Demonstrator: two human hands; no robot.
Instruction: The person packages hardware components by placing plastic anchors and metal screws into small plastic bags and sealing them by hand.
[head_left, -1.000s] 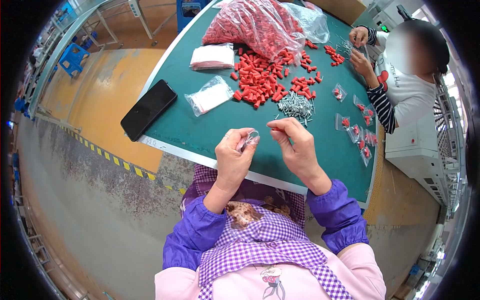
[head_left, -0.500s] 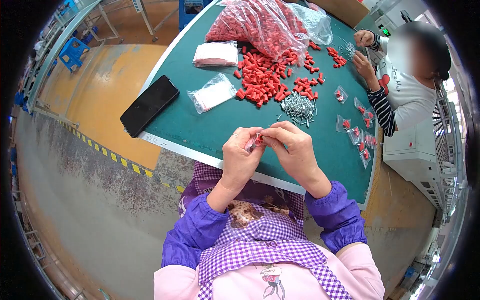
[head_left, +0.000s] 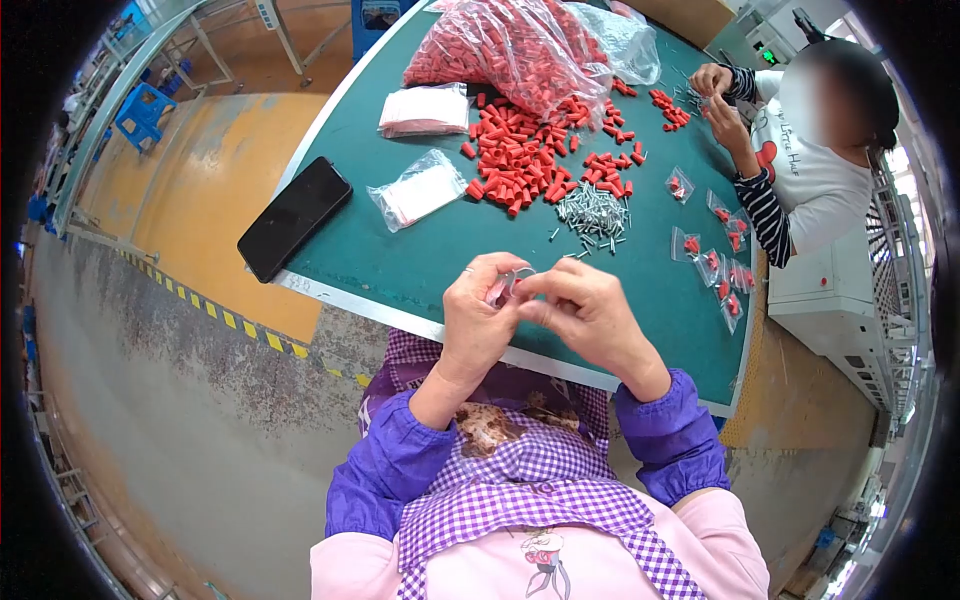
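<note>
My left hand [head_left: 478,312] pinches a small clear plastic bag [head_left: 497,291] above the table's near edge. Something red shows at the bag's mouth, partly hidden by fingers. Against the right side of the same bag, my right hand [head_left: 592,312] has its thumb and index finger closed at the opening. Beyond my hands lies a heap of thin silver screws or pins [head_left: 595,214]. A larger pile of red plastic sleeves [head_left: 520,160] lies behind it.
A black phone [head_left: 295,218] lies at the table's left edge. Flat bags [head_left: 418,190] and a stack of bags [head_left: 424,110] lie nearby. A big bag of red sleeves [head_left: 500,55] stands behind. Filled small bags [head_left: 712,265] lie right, near a co-worker's hands [head_left: 722,105].
My right fingers have shifted at the bag's mouth, and the bag's rim now shows as a rounded opening. The co-worker's hands have come closer together.
</note>
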